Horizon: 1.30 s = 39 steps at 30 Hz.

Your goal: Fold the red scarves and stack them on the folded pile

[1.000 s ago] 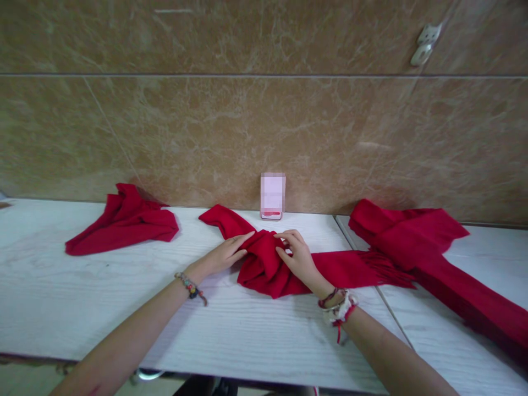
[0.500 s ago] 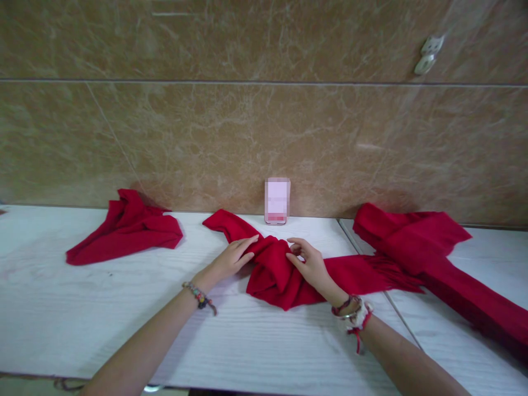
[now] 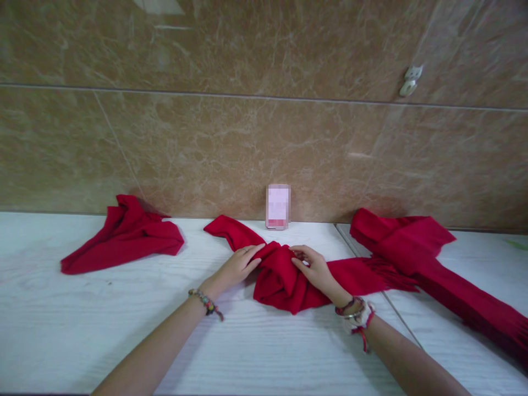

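Observation:
A red fringed scarf [image 3: 284,275] lies bunched in the middle of the white table [image 3: 82,319]. My left hand [image 3: 237,268] rests flat against its left side with the fingers stretched out onto the cloth. On the right of the bundle, my right hand [image 3: 315,268] pinches a fold of the fabric with bent fingers. One end of this scarf runs back left toward the wall, and its fringed end reaches right.
A crumpled red cloth [image 3: 126,236] sits at the left. A long red scarf [image 3: 416,247] stretches across a second table at the right. A small pink card [image 3: 279,207] leans on the brown marble wall. A white hook [image 3: 409,82] hangs high on the right.
Both hands and the bundle stay in nearly the same pose on the scarf. The camera has tilted up slightly, so everything sits a little lower in view.

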Each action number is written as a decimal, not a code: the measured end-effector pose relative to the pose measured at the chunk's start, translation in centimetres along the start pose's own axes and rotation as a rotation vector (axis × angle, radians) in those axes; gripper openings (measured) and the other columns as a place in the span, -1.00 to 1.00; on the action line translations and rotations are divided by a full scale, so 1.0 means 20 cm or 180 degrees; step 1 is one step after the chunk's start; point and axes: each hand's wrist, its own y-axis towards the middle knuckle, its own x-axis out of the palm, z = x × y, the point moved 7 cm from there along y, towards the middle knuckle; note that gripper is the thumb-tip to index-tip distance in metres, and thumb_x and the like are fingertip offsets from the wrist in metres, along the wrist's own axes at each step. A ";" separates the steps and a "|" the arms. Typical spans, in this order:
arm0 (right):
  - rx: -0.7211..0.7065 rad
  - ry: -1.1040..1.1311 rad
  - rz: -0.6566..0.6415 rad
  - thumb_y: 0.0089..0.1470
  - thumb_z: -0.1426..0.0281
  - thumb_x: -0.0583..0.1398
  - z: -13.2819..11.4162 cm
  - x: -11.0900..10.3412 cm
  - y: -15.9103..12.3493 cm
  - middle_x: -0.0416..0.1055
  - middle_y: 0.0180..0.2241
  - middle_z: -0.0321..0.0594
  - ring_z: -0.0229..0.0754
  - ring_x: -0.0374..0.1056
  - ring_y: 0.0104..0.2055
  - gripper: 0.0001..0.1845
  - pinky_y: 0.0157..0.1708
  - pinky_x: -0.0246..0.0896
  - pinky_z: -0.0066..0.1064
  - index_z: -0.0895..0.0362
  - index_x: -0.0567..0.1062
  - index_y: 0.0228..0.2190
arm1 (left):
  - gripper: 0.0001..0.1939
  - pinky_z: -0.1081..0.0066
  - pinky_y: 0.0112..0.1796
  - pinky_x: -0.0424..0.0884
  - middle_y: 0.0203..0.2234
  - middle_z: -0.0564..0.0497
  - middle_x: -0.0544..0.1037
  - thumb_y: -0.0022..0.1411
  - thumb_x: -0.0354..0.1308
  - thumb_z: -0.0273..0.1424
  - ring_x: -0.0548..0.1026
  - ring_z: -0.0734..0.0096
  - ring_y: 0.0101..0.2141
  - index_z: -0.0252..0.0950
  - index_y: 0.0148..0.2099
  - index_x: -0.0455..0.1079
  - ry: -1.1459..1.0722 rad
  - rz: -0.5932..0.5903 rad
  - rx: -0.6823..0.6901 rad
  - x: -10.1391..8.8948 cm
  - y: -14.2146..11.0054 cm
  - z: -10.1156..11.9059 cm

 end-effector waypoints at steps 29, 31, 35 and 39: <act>0.0219 0.0125 0.0105 -0.08 0.41 0.11 0.04 0.00 0.02 0.43 -0.46 -0.24 -0.24 0.33 -0.46 -0.75 -0.42 0.30 -0.36 0.12 0.46 -0.29 | -0.61 0.30 -0.07 0.29 -0.13 -0.08 0.46 0.30 -0.24 -0.36 0.40 0.33 -0.14 -0.29 0.06 0.27 0.0618 0.0240 0.0219 -0.03 0.00 0.01; 0.0299 0.0260 0.0165 -0.08 0.38 0.11 0.05 -0.02 0.03 0.43 -0.46 -0.23 -0.23 0.33 -0.47 -0.77 -0.44 0.30 -0.37 0.12 0.47 -0.32 | -0.61 0.31 -0.11 0.31 -0.22 -0.08 0.49 0.29 -0.24 -0.36 0.42 0.33 -0.20 -0.32 0.01 0.32 0.0630 0.0533 0.0059 -0.08 0.00 -0.01; 0.0310 0.0499 0.0560 -0.05 0.34 0.10 0.04 -0.12 0.06 0.39 -0.51 -0.25 -0.24 0.32 -0.49 -0.76 -0.47 0.29 -0.39 0.14 0.45 -0.31 | -0.60 0.32 -0.13 0.31 -0.24 -0.11 0.47 0.27 -0.24 -0.35 0.42 0.30 -0.21 -0.35 -0.02 0.33 0.0547 0.1412 -0.0322 -0.23 -0.03 -0.09; 0.0221 0.0325 0.0380 -0.03 0.31 0.12 0.03 -0.17 0.08 0.38 -0.47 -0.24 -0.24 0.33 -0.45 -0.76 -0.43 0.30 -0.38 0.13 0.44 -0.29 | -0.61 0.33 -0.13 0.32 -0.26 -0.09 0.48 0.25 -0.22 -0.32 0.42 0.31 -0.21 -0.33 -0.05 0.34 0.0402 0.1761 -0.0571 -0.27 -0.06 -0.16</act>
